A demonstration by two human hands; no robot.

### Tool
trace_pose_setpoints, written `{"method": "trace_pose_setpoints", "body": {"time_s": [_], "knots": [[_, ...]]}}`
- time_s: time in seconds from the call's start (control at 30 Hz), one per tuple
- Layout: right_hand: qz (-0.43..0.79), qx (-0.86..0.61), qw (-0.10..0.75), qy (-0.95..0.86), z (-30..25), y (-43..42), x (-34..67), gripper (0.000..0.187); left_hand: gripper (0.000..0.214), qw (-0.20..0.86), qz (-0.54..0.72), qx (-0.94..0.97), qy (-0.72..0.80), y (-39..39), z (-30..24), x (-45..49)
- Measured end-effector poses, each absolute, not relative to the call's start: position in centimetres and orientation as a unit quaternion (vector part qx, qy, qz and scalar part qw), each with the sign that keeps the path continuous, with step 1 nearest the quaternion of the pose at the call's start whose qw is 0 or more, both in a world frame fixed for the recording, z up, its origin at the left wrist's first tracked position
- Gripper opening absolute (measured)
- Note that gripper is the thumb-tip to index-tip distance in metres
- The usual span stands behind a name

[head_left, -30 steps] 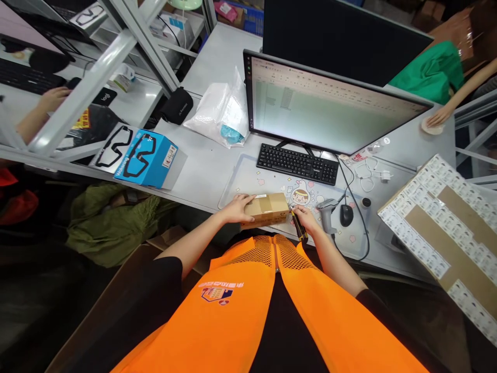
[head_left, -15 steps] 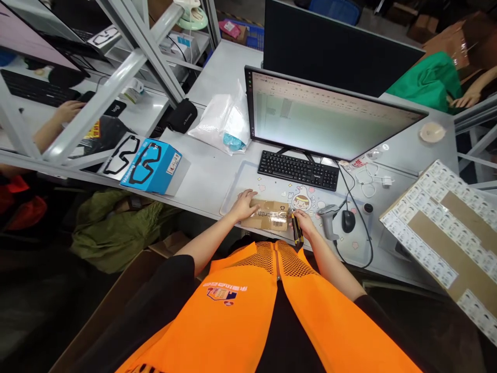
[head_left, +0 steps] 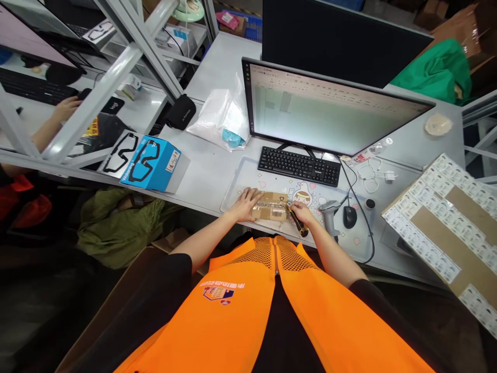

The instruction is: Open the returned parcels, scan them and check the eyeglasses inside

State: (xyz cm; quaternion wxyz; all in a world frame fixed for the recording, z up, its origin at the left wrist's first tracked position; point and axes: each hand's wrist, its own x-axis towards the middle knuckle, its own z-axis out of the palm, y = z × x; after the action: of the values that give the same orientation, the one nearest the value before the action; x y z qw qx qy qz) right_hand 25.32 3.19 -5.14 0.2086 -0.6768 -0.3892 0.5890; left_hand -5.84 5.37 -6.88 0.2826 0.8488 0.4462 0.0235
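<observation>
My left hand (head_left: 245,204) is clamped on the left end of the small cardboard box (head_left: 271,205), right here by the worktop's (head_left: 205,178) front edge, taped face up! My right hand (head_left: 302,213) is wrapped round a black-and-yellow cutter (head_left: 298,224), its tip at the box's right end. Toward the back edge sits the keyboard (head_left: 298,166); the scanner (head_left: 330,217) lies just beside my right hand.

I get bright, even light across the desk (head_left: 209,173), glare on the taped carton (head_left: 271,206), a dim, smeared lower left, and wide-angle stretching toward the edges.
</observation>
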Motion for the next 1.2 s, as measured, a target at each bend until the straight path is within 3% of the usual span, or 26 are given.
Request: {"method": "trace_pose_setpoints", "body": {"time_s": [0.93,1.2], "knots": [[0.575,-0.660,0.151,-0.459,-4.7,4.9,25.8,0.018,0.126,0.303,0.043,0.845,0.439,5.6,-7.9,-6.3],[0.586,-0.649,0.126,-0.469,-5.3,1.8,26.2,0.021,0.125,0.305,0.035,0.840,0.448,5.7,-7.9,-6.4]]}}
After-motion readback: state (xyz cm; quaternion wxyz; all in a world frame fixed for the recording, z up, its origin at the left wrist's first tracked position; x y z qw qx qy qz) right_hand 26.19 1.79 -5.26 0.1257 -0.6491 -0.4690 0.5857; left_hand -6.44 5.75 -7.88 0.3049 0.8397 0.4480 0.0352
